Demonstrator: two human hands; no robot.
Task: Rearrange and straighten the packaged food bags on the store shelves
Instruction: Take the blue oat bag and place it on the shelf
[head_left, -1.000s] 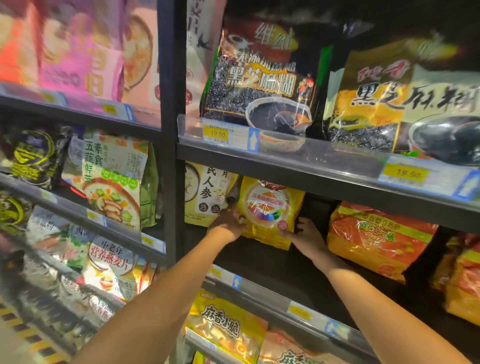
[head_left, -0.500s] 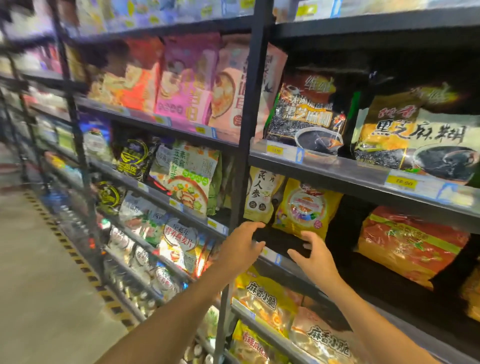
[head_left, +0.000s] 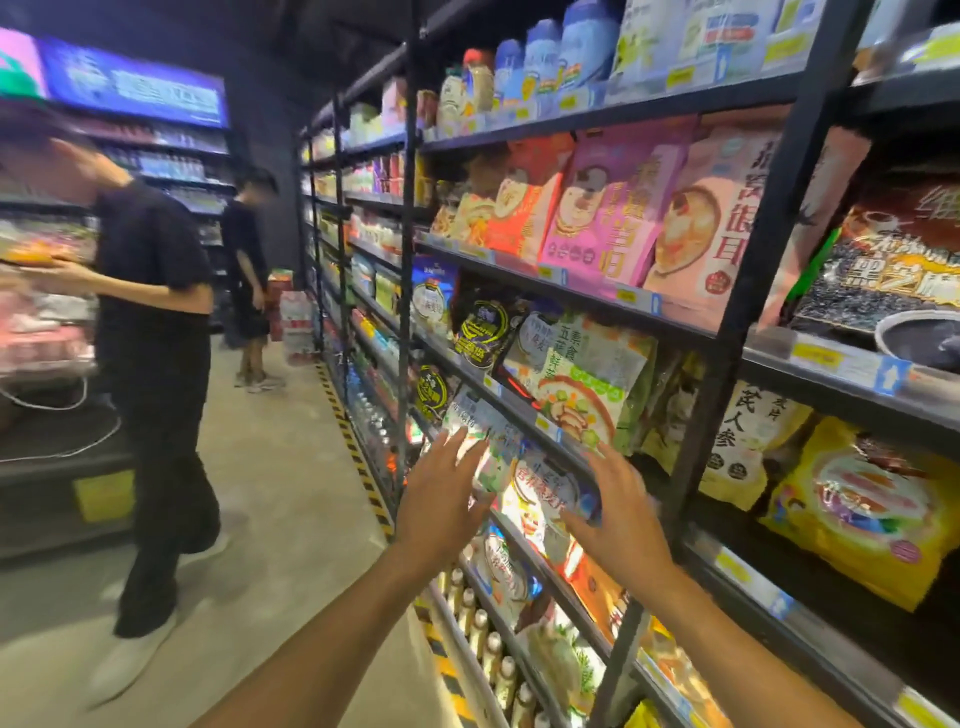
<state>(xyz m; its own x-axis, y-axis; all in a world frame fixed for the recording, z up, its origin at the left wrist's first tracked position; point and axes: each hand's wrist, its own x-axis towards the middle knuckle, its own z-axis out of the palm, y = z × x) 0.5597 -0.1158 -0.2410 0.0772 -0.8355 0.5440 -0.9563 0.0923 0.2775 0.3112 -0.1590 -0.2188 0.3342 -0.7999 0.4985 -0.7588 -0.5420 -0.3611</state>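
Fingers (head_left: 457, 441) spread wide and holding nothing, the left hand (head_left: 441, 499) hovers before a lit-up oat bag (head_left: 540, 493) on a lower shelf (head_left: 571, 462), while the right hand (head_left: 621, 506), equally open and empty, hangs just beside it. Above them leans a green-and-white vegetable bag (head_left: 582, 379), upright against dark bags (head_left: 480, 332); to the right, past a black upright post (head_left: 727, 332), stand a ginseng bag (head_left: 748, 436) and a yellow bag (head_left: 862, 509) (slightly tilted). Two people in black (head_left: 150, 291) stand in the aisle (head_left: 280, 499).
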